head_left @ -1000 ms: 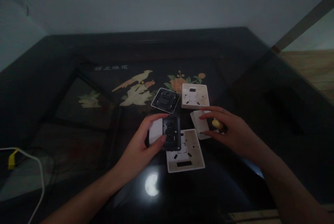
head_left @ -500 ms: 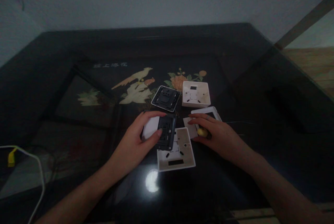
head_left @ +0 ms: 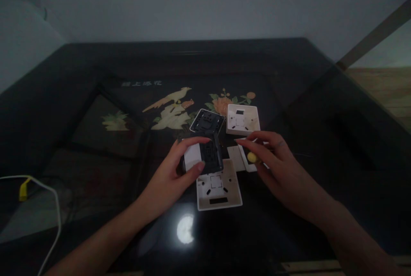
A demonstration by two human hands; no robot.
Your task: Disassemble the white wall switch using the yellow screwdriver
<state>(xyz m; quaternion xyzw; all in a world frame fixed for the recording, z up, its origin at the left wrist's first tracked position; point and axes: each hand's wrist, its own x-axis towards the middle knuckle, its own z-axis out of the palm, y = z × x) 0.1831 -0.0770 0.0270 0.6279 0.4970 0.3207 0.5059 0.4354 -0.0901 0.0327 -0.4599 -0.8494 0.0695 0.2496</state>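
My left hand [head_left: 180, 164] grips a black switch module [head_left: 212, 156] with a white plate section, thumb in front and fingers over the top. It is tilted above the near white back box [head_left: 220, 190], whose open side faces up. My right hand [head_left: 272, 156] is curled around something with a rounded yellow end [head_left: 252, 157]; the rest of it is hidden by the hand. Its index fingertip and thumb are apart. Under and beside this hand lie a white cover frame [head_left: 245, 162] and a small pale plate [head_left: 235, 159].
A second white back box [head_left: 243, 119] stands farther off, beside a black-backed panel [head_left: 207, 121] with a white rim. The dark glass tabletop [head_left: 128, 207] has a bird-and-flower picture. A white cable [head_left: 58, 211] with a yellow tag [head_left: 23, 189] lies at the left.
My right fingers have come off the small pale plate and lifted, with the yellow-ended thing still in the hand. My left hand has tilted the switch module. The view has shifted slightly.
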